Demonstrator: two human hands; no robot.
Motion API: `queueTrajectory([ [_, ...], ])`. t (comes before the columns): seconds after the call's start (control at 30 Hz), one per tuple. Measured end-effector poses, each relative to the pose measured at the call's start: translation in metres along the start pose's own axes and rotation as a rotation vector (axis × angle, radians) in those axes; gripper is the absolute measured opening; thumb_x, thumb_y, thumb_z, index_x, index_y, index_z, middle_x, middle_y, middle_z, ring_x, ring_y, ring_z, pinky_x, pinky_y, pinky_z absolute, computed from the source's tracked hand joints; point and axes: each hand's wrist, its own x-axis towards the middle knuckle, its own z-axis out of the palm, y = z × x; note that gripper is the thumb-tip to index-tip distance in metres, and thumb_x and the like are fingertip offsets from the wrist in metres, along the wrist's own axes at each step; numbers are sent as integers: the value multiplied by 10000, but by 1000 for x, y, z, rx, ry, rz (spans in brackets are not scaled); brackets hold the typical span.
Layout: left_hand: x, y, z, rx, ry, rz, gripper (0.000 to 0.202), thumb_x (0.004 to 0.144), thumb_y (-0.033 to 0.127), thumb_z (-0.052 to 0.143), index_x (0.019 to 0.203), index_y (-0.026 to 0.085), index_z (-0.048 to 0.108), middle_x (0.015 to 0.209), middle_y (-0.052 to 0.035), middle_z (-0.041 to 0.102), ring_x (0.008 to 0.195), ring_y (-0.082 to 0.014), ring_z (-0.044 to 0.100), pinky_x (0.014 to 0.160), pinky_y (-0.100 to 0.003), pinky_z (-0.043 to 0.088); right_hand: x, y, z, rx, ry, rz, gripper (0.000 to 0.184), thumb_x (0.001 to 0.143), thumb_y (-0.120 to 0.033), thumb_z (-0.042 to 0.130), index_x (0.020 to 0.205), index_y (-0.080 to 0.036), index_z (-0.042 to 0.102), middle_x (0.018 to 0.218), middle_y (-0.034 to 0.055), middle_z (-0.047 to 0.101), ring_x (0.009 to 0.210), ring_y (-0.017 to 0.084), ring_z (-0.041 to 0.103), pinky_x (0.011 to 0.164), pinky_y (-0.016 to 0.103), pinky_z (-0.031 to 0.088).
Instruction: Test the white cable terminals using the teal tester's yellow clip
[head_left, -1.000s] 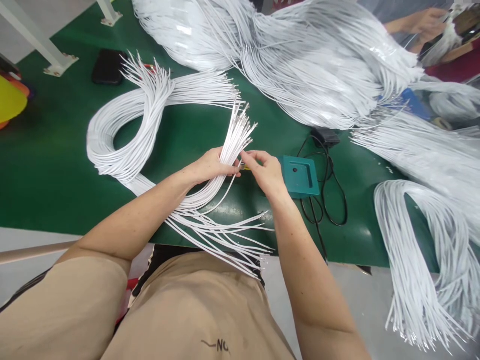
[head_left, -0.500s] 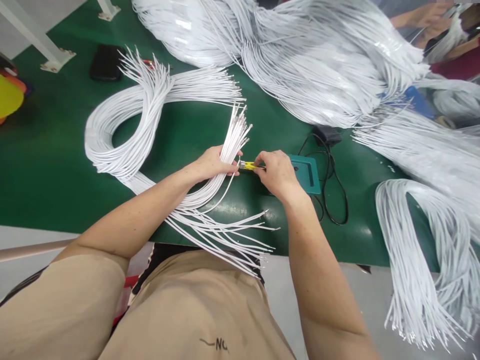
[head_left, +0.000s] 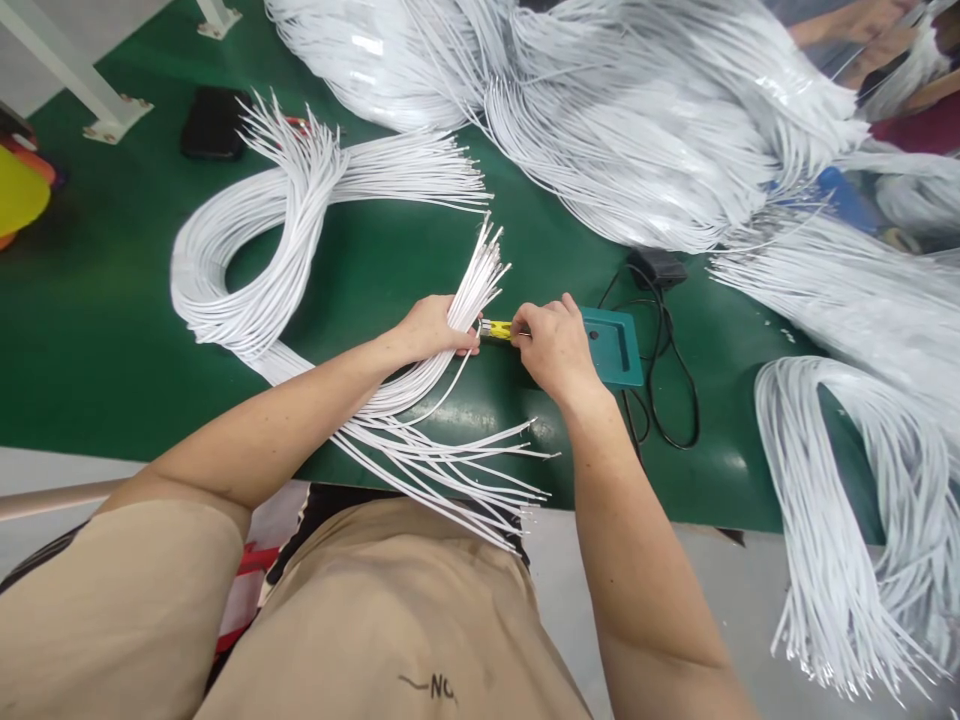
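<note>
My left hand [head_left: 436, 328] is closed around a bundle of white wires [head_left: 475, 282], whose metal-tipped ends fan out above the thumb. One wire hangs apart from the bundle, its end near my left fingertips. In my right hand [head_left: 553, 340] is a small yellow tool with a metal tip [head_left: 498, 330], pinched between thumb and fingers. Its tip points left and meets or nearly meets the single wire's end; I cannot tell which. Just right of that hand lies a teal box [head_left: 616, 348], partly covered by it. Loose wire ends [head_left: 465, 465] spread below my left forearm.
A looped coil of white wires [head_left: 225, 215] lies at left on the green table [head_left: 90, 330]. Large wire heaps [head_left: 622, 120] fill the back, and another bundle [head_left: 817, 480] hangs over the right front edge. A black adapter [head_left: 657, 268] with cable and a black case [head_left: 214, 122] lie farther back.
The wire ends in my left hand have shifted slightly right and down. My right hand keeps its pinch on the yellow tool, with one finger a little more raised.
</note>
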Motion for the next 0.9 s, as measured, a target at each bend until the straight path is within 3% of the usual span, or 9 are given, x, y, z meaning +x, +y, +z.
queueTrajectory([
  [0.1,-2,4,-1,-34,-23,-31,432,590,151,762,1009,106,666,757,-44,725,721,-217,727,770,-341,565,-8,6,2,-55,133,102,191,868,-220,538,1015,-175,650,1077,128,687,1152,303,526,1116,615,171],
  [0.17,-3,5,-2,-59,-32,-57,451,589,141,766,1027,100,665,782,-51,726,724,-221,730,776,-354,568,-14,13,6,-137,220,215,317,910,-256,495,1186,-138,598,1293,182,594,1290,343,428,1100,661,138],
  [0.23,-3,5,-4,-90,-33,-76,461,587,135,773,1034,101,664,808,-58,724,732,-224,730,778,-365,572,-17,18,10,-183,238,271,402,930,-279,470,1291,-115,535,1388,209,516,1341,357,372,1092,666,143],
  [0.33,-3,3,-8,-148,-25,-75,481,587,146,785,1051,110,663,832,-59,718,741,-222,727,802,-387,570,-19,15,9,-168,253,246,395,934,-274,469,1285,-109,542,1370,203,531,1319,347,392,1095,630,176],
  [0.43,-4,2,-10,-202,-16,-32,499,586,157,786,1069,128,666,892,-60,717,765,-209,717,825,-395,562,-24,-7,2,-30,281,79,292,950,-275,449,1130,-132,630,1189,155,642,1118,287,521,1010,489,347],
  [0.53,-7,3,-11,-212,-28,54,492,591,178,787,1067,137,672,989,-69,721,866,-200,694,891,-385,532,-31,-40,1,112,129,-345,260,964,-250,422,940,-164,666,961,99,683,914,221,545,860,370,423],
  [0.6,-9,4,-10,-229,-33,95,505,595,188,790,1082,137,662,993,-67,724,904,-192,679,921,-378,512,-36,-58,7,68,38,-493,271,955,-197,417,840,-153,658,892,101,667,912,234,534,793,371,421],
  [0.73,-10,5,-10,-301,-54,70,542,612,215,801,1124,138,642,967,-68,719,832,-164,669,862,-362,519,-50,-81,18,-7,-49,-464,274,923,-119,410,818,-129,663,858,129,660,952,274,533,754,399,414],
  [0.9,-9,4,-11,-318,-46,-8,475,628,316,811,1046,124,693,939,-80,710,803,-158,647,764,-309,513,-62,-87,2,286,-435,-247,214,892,-243,530,782,-177,701,652,64,662,637,193,568,566,321,382],
])
